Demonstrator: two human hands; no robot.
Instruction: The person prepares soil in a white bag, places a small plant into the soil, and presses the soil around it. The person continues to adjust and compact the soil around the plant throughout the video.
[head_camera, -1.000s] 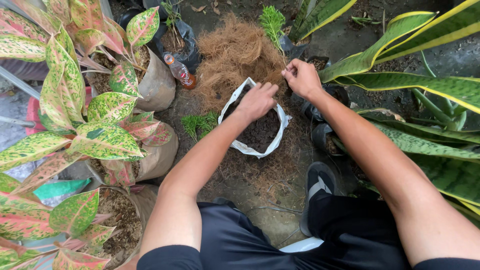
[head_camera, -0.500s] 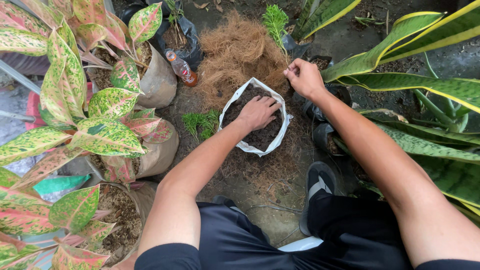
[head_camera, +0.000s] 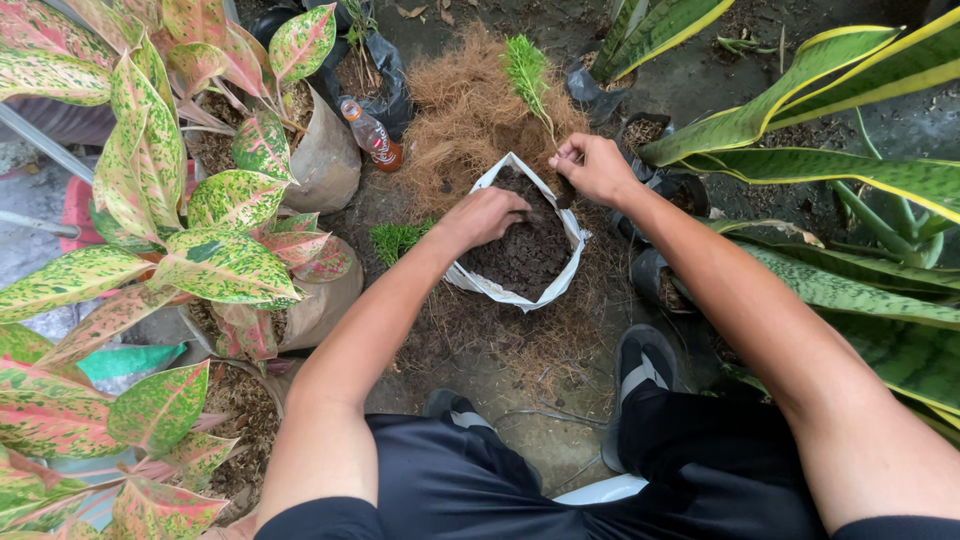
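Pressing my left hand (head_camera: 487, 215) flat into the soil (head_camera: 525, 250) of the white bag (head_camera: 500, 290), my right hand (head_camera: 592, 168) pinches a seedling (head_camera: 527, 72) (stem upright) at the rim.

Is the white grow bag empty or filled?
Filled: dark soil fills the white grow bag near its rim, left hand pressing in.
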